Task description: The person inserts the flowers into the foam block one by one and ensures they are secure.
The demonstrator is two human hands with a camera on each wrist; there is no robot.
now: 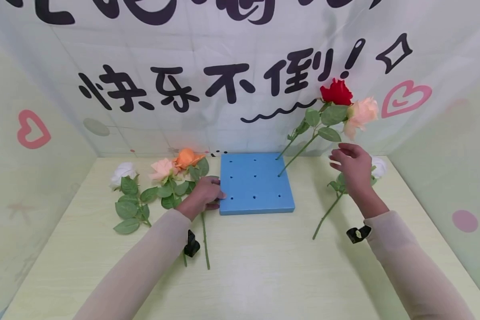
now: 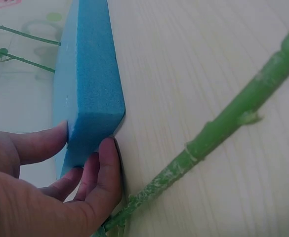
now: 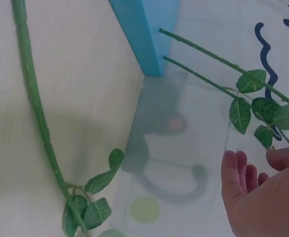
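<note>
A blue foam block (image 1: 243,189) with rows of small holes lies on the table against the back wall. My left hand (image 1: 202,194) holds its left edge, thumb on the top face and fingers at the side, as the left wrist view shows. Two stems stand tilted to the right in holes at the block's right side, one bearing a red rose (image 1: 337,92), the other a pale pink rose (image 1: 362,114). Just below the pink rose, my right hand (image 1: 354,171) is raised with loosely bent fingers and nothing in them.
A white rose (image 1: 379,167) lies right of the block, partly behind my right hand. On the left lie another white rose (image 1: 123,173), a pink rose (image 1: 162,170) and an orange rose (image 1: 188,158). A green stem (image 2: 203,138) passes close by my left hand.
</note>
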